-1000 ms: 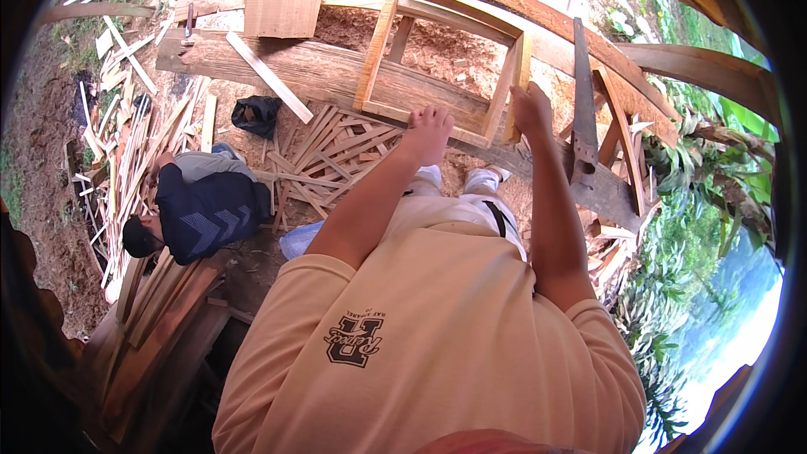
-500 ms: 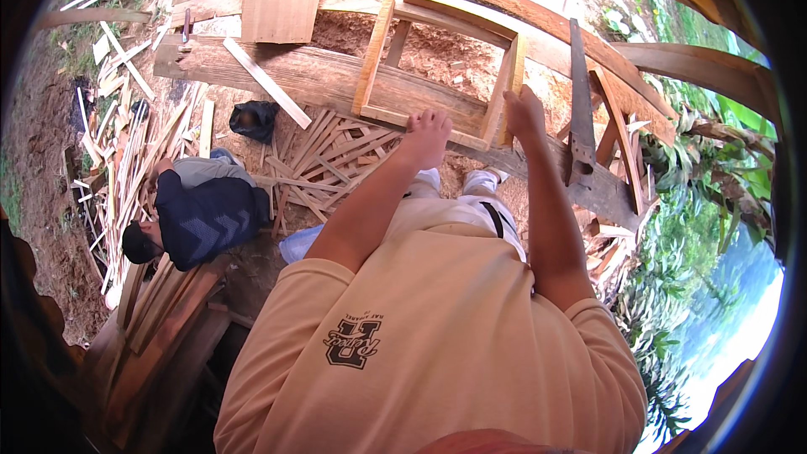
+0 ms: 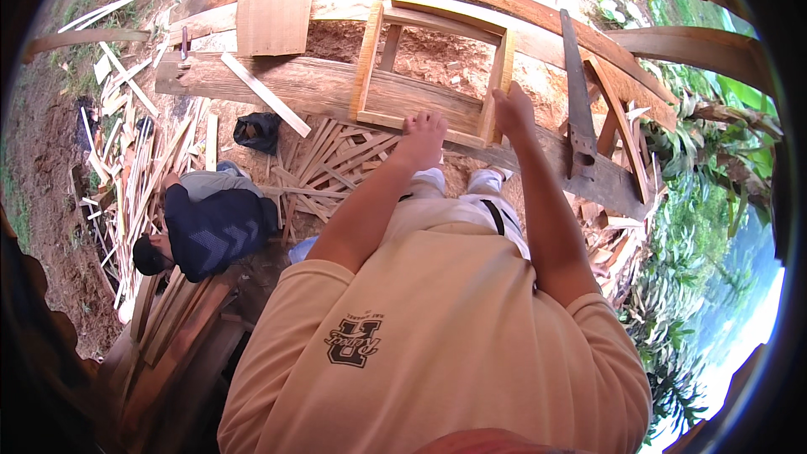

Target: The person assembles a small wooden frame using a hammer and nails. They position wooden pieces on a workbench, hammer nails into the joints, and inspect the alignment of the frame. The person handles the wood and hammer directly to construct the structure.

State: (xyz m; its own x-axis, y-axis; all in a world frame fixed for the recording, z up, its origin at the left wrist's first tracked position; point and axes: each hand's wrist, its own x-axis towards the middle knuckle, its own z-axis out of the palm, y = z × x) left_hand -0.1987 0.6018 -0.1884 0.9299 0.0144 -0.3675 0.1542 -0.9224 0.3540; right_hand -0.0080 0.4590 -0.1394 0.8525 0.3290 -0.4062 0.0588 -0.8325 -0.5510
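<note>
While both arms reach forward, the left hand (image 3: 423,136) rests flat with open grip on the near rail of the wooden frame (image 3: 433,67), and the right hand (image 3: 513,109) closes around its corner; beyond, the frame lies on a plank surface (image 3: 277,84), a handsaw (image 3: 576,92) just beside.

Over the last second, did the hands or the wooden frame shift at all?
Hardly. The left hand stays on the near rail of the wooden frame and the right hand stays at its near right corner; the frame has not visibly moved on the plank bench. The handsaw and the crouching person are also unchanged.
</note>
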